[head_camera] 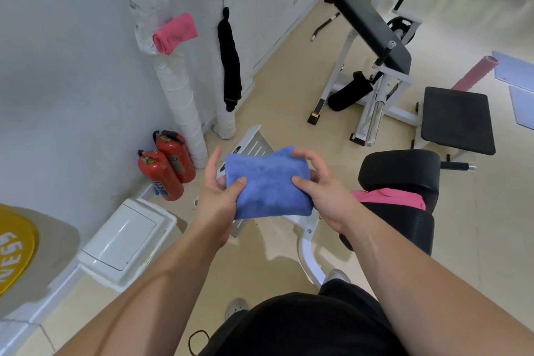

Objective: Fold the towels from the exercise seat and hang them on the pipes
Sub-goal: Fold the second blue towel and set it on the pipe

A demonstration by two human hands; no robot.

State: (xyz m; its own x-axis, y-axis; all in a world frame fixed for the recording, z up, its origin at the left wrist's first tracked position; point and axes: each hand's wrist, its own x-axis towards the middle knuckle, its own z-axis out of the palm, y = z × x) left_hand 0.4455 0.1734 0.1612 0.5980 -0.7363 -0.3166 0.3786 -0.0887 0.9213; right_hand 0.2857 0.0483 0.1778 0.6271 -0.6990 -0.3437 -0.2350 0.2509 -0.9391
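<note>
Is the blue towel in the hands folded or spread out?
Folded. The blue towel is a compact, thick rectangle with a rounded lower edge, gripped by the left hand and right hand.

Two red fire extinguishers (170,163) stand against the wall (72,66) beside a white box (127,237).

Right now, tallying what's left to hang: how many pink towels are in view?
2. The folded pink towel sits on the wrapped pipe; the second pink towel lies on the exercise seat. More could hide behind the blue towel.
</note>
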